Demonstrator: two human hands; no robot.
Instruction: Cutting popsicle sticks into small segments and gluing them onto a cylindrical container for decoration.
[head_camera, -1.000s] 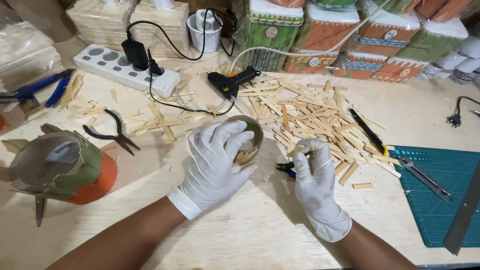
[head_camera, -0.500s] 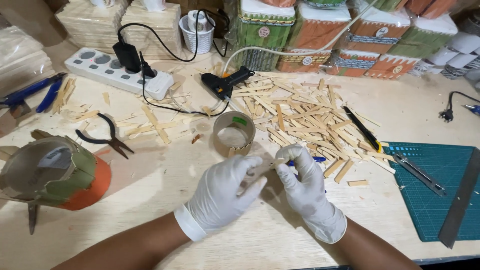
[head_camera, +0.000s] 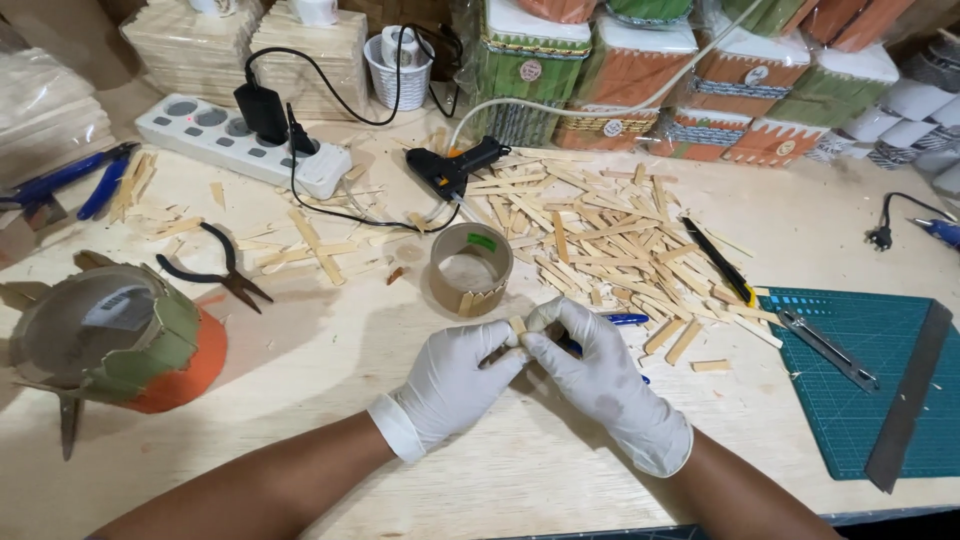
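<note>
Both hands wear white gloves and meet near the table's front middle. My left hand (head_camera: 452, 385) and my right hand (head_camera: 600, 375) pinch a small pale wooden stick piece (head_camera: 518, 326) between their fingertips. A blue-handled tool (head_camera: 625, 320) lies partly under my right hand. Just behind the hands stands a cardboard ring (head_camera: 470, 270) with short stick pieces stuck upright on its front wall. Behind it and to the right spreads a pile of cut wooden sticks (head_camera: 600, 235).
A black glue gun (head_camera: 448, 168) lies behind the ring, corded near a white power strip (head_camera: 240, 140). Pliers (head_camera: 215, 268) and a green-and-orange round craft piece (head_camera: 115, 345) sit at left. A green cutting mat (head_camera: 860, 385) with a metal ruler (head_camera: 910, 395) lies at right. Decorated boxes (head_camera: 640, 80) line the back.
My left hand let go of the cardboard ring, which now stands free. Both hands drew back toward me and came together on a small stick piece.
</note>
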